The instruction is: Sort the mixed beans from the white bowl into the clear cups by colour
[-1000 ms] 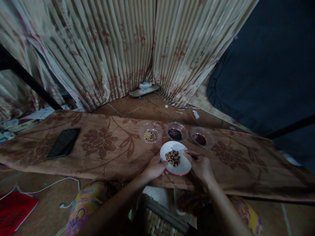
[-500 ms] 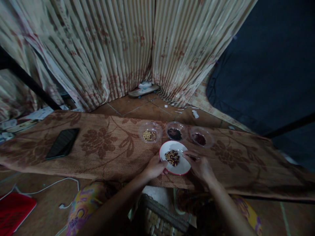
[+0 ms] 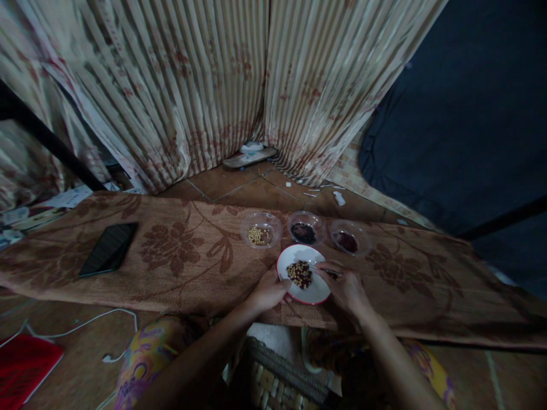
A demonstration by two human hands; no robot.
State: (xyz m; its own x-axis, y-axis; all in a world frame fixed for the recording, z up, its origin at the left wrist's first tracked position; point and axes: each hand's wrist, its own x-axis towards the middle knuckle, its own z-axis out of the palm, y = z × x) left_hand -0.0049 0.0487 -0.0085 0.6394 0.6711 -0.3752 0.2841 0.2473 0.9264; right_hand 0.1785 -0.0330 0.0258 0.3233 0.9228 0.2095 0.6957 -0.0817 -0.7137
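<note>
My left hand [image 3: 270,289] grips the near left rim of a white bowl [image 3: 317,291] with a red edge, thumb on top. Inside it lies a pile of mixed beans [image 3: 299,274], yellow and dark. My right hand [image 3: 345,287] is closed on slim metal tweezers [image 3: 317,266], whose tips point left over the beans. Whether a bean sits between the tips is too small to tell. Beyond the bowl stand three clear plastic bowls: one with yellow beans [image 3: 258,235], one with black beans [image 3: 303,232] and one with dark red beans [image 3: 347,242].
A brown flowered cloth [image 3: 205,285] covers the long table. On its left part lies a dark phone [image 3: 109,249]. Striped curtains [image 3: 205,85] hang behind, with a skateboard [image 3: 250,158] on the floor beneath. A white cable [image 3: 106,315] and a red bag-like item [image 3: 28,364] are at lower left.
My right hand and the tweezers have shifted very slightly over the bowl. My left hand keeps its grip on the rim, and the clear bowls stay in place.
</note>
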